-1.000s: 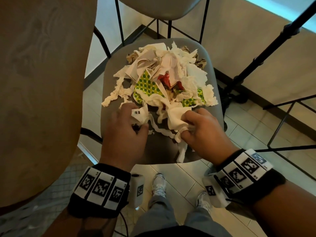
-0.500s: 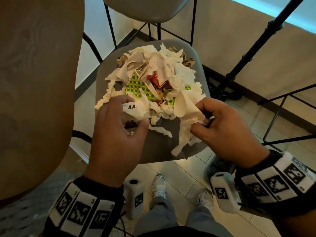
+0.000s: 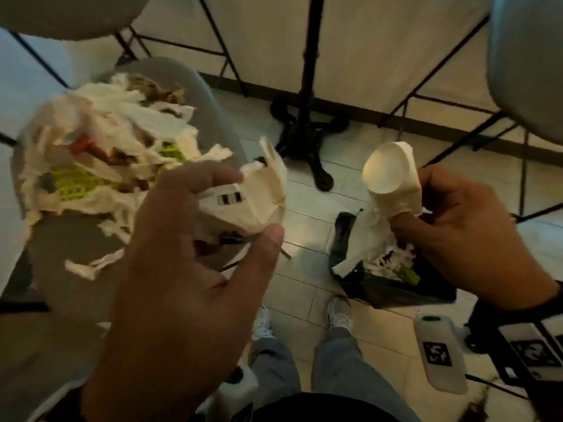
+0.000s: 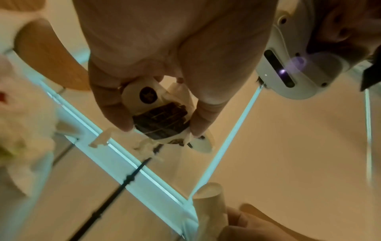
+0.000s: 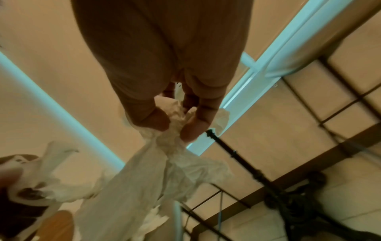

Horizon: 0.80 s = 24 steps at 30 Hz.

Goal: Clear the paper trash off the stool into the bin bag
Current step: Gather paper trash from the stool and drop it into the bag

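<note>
Right hand [image 3: 475, 239] pinches a paper wad [image 3: 393, 190] right above the open bin bag [image 3: 393, 287], poised to drop. Left hand [image 3: 189, 269] clutches a crumpled wrapper [image 3: 253, 199] near the stool [image 3: 207, 95], next in line.

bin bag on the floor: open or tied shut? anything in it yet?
Open, partly filled. The black bin bag gapes upward on the tiles, with white shredded paper and a green scrap visible inside its mouth.

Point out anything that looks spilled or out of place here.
One torn paper strip lies alone on the stool seat, apart from the main trash pile. Nothing visible has spilled on the floor beside the bin bag.
</note>
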Available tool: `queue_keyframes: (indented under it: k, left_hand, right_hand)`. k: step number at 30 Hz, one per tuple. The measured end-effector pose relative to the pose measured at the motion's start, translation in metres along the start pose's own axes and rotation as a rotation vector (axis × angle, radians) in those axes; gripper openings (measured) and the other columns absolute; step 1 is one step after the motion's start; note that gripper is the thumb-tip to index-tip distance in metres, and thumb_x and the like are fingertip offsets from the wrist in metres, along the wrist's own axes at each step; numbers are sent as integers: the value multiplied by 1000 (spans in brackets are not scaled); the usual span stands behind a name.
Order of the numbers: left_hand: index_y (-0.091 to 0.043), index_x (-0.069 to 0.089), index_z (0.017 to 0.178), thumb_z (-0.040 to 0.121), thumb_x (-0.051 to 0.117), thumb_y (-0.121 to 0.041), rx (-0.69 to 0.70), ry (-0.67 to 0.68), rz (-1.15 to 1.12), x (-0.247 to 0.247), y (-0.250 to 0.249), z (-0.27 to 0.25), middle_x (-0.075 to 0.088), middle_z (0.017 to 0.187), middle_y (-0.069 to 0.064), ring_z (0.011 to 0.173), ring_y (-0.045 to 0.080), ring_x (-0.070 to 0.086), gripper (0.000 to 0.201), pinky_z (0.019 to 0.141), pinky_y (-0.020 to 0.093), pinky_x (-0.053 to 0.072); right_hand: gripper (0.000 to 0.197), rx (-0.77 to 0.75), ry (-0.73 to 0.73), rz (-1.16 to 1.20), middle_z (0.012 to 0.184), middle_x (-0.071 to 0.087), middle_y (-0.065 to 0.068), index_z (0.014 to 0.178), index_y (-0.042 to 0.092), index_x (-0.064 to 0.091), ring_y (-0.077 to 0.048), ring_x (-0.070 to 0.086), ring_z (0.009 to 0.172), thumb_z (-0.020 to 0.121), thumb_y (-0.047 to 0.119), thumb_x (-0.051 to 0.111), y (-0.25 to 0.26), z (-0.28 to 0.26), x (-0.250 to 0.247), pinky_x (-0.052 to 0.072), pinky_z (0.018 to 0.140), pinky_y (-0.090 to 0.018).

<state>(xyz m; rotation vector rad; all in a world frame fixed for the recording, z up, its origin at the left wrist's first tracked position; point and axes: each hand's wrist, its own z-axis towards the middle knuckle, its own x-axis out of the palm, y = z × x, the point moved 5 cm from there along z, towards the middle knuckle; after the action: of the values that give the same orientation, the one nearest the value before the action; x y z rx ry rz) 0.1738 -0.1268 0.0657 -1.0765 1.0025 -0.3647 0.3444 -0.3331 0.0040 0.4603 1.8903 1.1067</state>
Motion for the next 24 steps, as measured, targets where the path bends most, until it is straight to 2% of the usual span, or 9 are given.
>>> queue_keyframes:
  k: [2, 6, 11, 14, 16, 17, 19, 21, 24]
  left_hand:
    - [-52, 47, 115, 88, 79, -37, 8, 124, -73, 49, -11, 3, 63, 117, -4, 99, 7, 72, 44, 74, 19, 61]
    - [-38, 50, 121, 88, 79, -31, 13, 342, -63, 154, -10, 5, 59, 115, -9, 99, 1, 68, 45, 77, 15, 57]
    - [-39, 49, 123, 87, 78, -31, -39, 573, -56, 284, 23, 3, 55, 116, -10, 100, 3, 63, 47, 77, 22, 59]
    - [-42, 46, 123, 88, 76, -34, -94, 705, -2, 360, 60, 2, 57, 118, -7, 105, 9, 62, 47, 86, 36, 61]
    - [-43, 45, 122, 89, 75, -35, -132, 777, 54, 406, 89, 1, 58, 120, -7, 109, 11, 61, 46, 91, 37, 58]
    - [-42, 45, 122, 89, 76, -35, -163, 804, 86, 426, 105, 1, 58, 121, -6, 110, 13, 61, 46, 92, 36, 57]
    - [-39, 47, 125, 88, 77, -36, -231, 843, 146, 463, 140, -2, 60, 122, -5, 110, 16, 61, 48, 92, 36, 56]
    - [-37, 49, 129, 87, 78, -37, -301, 870, 196, 494, 173, -8, 60, 119, -7, 108, 18, 62, 52, 91, 36, 55]
    - [-33, 49, 132, 87, 79, -36, -350, 894, 246, 528, 211, -17, 58, 114, -7, 103, 17, 61, 54, 86, 33, 52]
  right_hand:
    - [29, 72, -65, 9, 98, 75, 3, 99, 30, 67, -19, 73, 91, 71, 26, 73, -37, -7, -29, 61, 81, -48]
    - [29, 215, -191, -28, 97, 73, 3, 103, 25, 67, -18, 71, 92, 75, 23, 72, -125, -24, -78, 61, 82, -46]
    - [22, 406, -283, 11, 89, 72, 2, 99, 21, 66, -12, 70, 82, 80, 12, 73, -242, -37, -108, 60, 71, -33]
    - [15, 524, -308, 3, 80, 70, -8, 92, 12, 66, -24, 67, 73, 79, 10, 72, -315, -34, -110, 56, 59, -33]
    - [15, 603, -314, 23, 80, 68, -9, 93, 8, 65, -21, 66, 70, 79, 9, 71, -365, -29, -104, 51, 49, -20]
    - [17, 649, -318, 81, 83, 68, -9, 95, 7, 64, -20, 68, 71, 80, 8, 71, -391, -25, -97, 54, 49, -19]
    - [21, 768, -350, 265, 95, 70, -14, 101, 5, 64, -27, 73, 82, 81, 7, 71, -445, -18, -81, 64, 61, -34]
    - [28, 891, -393, 441, 108, 70, -18, 104, 5, 66, -34, 73, 90, 77, 8, 71, -495, -14, -64, 65, 71, -46]
    - [37, 1044, -440, 563, 110, 71, -20, 107, 3, 67, -37, 74, 89, 71, 10, 73, -551, -7, -43, 64, 74, -50]
